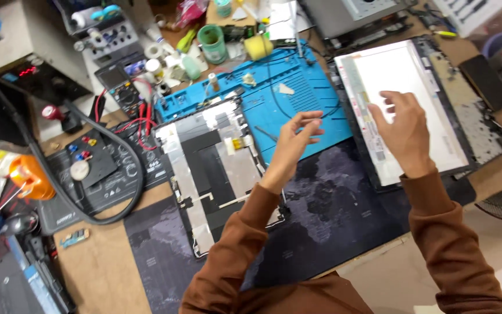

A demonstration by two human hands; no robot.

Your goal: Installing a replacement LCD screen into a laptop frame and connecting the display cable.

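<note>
Both hands are empty and spread: the right hand [401, 125] over the white screen panel [405, 104] could smudge it; the left hand [293, 142] hovers nearby.

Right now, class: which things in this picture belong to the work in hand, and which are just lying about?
In hand:
- right hand over the white display panel
- left hand raised, empty, above the blue mat
- opened screen back cover beside it

Lying about:
- multimeter with red leads
- green tape roll
- yellow roll
- orange tool
- black hose
</note>
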